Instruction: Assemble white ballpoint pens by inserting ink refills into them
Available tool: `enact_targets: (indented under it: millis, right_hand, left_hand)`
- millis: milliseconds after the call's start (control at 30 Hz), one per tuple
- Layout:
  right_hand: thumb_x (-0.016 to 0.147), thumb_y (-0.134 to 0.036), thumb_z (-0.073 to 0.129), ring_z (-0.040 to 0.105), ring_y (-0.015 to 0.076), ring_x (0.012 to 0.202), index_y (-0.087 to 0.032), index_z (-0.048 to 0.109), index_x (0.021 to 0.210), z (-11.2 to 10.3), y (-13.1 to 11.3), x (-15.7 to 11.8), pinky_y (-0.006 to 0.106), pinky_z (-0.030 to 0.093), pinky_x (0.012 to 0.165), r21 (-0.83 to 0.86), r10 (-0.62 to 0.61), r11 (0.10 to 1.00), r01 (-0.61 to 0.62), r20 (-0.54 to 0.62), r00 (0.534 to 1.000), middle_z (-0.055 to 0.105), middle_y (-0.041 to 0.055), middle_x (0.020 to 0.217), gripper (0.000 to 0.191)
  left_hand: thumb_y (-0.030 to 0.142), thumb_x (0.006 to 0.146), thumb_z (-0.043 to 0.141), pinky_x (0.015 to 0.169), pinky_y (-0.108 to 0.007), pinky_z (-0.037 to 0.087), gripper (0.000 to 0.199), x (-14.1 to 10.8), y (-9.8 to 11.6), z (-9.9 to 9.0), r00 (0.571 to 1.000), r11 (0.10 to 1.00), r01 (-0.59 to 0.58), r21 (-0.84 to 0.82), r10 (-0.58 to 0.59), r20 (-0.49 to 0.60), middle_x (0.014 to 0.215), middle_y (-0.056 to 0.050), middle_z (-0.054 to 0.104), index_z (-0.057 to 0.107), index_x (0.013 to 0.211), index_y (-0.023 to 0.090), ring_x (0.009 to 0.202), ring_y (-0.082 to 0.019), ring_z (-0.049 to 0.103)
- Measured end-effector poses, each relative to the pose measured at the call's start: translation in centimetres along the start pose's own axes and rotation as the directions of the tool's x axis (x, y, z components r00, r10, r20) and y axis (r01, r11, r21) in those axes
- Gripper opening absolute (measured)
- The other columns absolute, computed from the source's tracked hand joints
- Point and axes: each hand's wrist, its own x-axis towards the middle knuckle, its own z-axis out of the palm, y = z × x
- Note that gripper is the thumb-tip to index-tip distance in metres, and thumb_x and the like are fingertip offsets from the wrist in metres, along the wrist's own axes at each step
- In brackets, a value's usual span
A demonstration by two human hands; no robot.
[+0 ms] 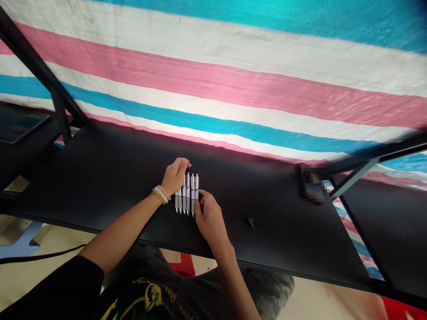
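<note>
Several white and grey pens (188,191) lie side by side in a row on the black table (133,173), their metal tips toward the near edge. My left hand (176,174) is over the upper left of the row, its fingers curled and covering the tops of the leftmost pens. What its fingers hold, if anything, is hidden. At the right side of the row, my right hand (209,214) has its thumb and fingers closed around the rightmost pen. A bracelet of pale coils is on my left wrist.
A small dark object with a metal part (250,222) lies right of my right hand. A blurred-out item (313,184) stands at the table's right end. Black metal struts rise at both ends, and a striped sheet (213,80) hangs along the far edge.
</note>
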Motion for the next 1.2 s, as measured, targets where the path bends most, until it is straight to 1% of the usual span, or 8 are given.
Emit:
enact_targets:
  millis: [200,400,600,767,900,967,1067,1200]
  right_hand:
    - [0.096,-0.025,0.041,0.062,0.0210,0.082,-0.014,0.058,0.124,-0.6,0.3,0.4,0.034,0.049,0.077,-0.045,-0.048,0.998,0.049,0.025,0.999,0.064,0.0099,0.095,0.034]
    - [0.095,-0.023,0.042,0.062,0.0201,0.079,-0.015,0.058,0.124,-0.7,-0.1,0.6,0.032,0.047,0.075,-0.095,-0.027,0.995,0.032,0.047,0.999,0.064,0.0090,0.094,0.034]
    - [0.092,-0.021,0.047,0.064,0.0217,0.081,-0.014,0.054,0.126,-0.9,-0.1,0.7,0.031,0.045,0.074,-0.160,0.049,0.987,-0.036,0.079,0.996,0.066,0.0101,0.096,0.036]
    - [0.089,-0.020,0.048,0.062,0.0204,0.072,-0.010,0.048,0.131,-1.2,0.9,1.1,0.030,0.044,0.069,-0.164,0.016,0.986,-0.002,0.089,0.996,0.066,0.0079,0.086,0.043]
    - [0.090,-0.022,0.046,0.062,0.0203,0.072,-0.009,0.042,0.136,-1.9,1.4,2.4,0.031,0.047,0.070,-0.103,-0.081,0.991,0.081,0.002,0.997,0.064,0.0068,0.084,0.048]
    - [0.091,-0.024,0.048,0.060,0.0184,0.070,-0.012,0.042,0.135,-2.3,1.2,3.4,0.030,0.049,0.069,0.001,-0.136,0.991,0.136,-0.053,0.989,0.062,0.0045,0.082,0.046]
    - [0.090,-0.027,0.055,0.058,0.0140,0.065,-0.017,0.046,0.131,-2.7,0.5,5.0,0.027,0.051,0.067,0.218,-0.205,0.952,0.217,-0.077,0.976,0.061,0.0008,0.081,0.044]
    - [0.088,-0.030,0.060,0.057,0.0121,0.066,-0.020,0.055,0.122,-2.0,-0.3,7.0,0.024,0.052,0.064,0.355,-0.247,0.899,0.257,-0.075,0.966,0.061,-0.0004,0.081,0.036]
  left_hand:
    - [0.060,0.101,0.024,0.086,-0.033,0.050,0.054,0.1,-0.3,0.4,0.998,0.993,0.017,-0.113,-0.023,-0.057,0.093,-0.007,0.074,0.062,0.098,0.021,0.090,-0.019,0.069]
    - [0.064,0.098,0.025,0.086,-0.034,0.051,0.058,0.3,-0.8,0.6,0.994,0.983,0.055,-0.177,-0.070,-0.079,0.093,-0.007,0.074,0.063,0.096,0.021,0.089,-0.019,0.069]
    - [0.068,0.096,0.026,0.086,-0.035,0.052,0.061,0.6,-1.0,0.6,0.985,0.964,0.095,-0.249,-0.127,-0.115,0.092,-0.008,0.074,0.064,0.094,0.020,0.089,-0.020,0.070]
    - [0.068,0.097,0.026,0.085,-0.035,0.053,0.062,1.0,-0.7,0.2,0.973,0.937,0.131,-0.325,-0.184,-0.138,0.092,-0.010,0.075,0.064,0.092,0.019,0.090,-0.020,0.070]
    - [0.063,0.098,0.029,0.091,-0.036,0.051,0.057,0.9,0.4,-0.6,0.974,0.965,0.040,-0.258,-0.095,-0.206,0.096,-0.009,0.074,0.065,0.094,0.020,0.095,-0.020,0.069]
    - [0.061,0.098,0.037,0.095,-0.036,0.050,0.050,0.8,1.1,-0.9,0.975,0.960,-0.025,-0.278,-0.038,-0.218,0.100,-0.008,0.074,0.065,0.101,0.020,0.099,-0.020,0.069]
    - [0.058,0.090,0.057,0.092,-0.037,0.053,0.045,0.7,1.9,-1.3,0.989,0.890,-0.022,-0.456,-0.046,-0.138,0.106,-0.010,0.073,0.065,0.111,0.019,0.101,-0.021,0.070]
    - [0.054,0.085,0.068,0.082,-0.036,0.058,0.044,1.0,2.0,-1.6,0.989,0.744,0.149,-0.652,-0.107,0.105,0.100,-0.011,0.074,0.067,0.109,0.017,0.089,-0.022,0.073]
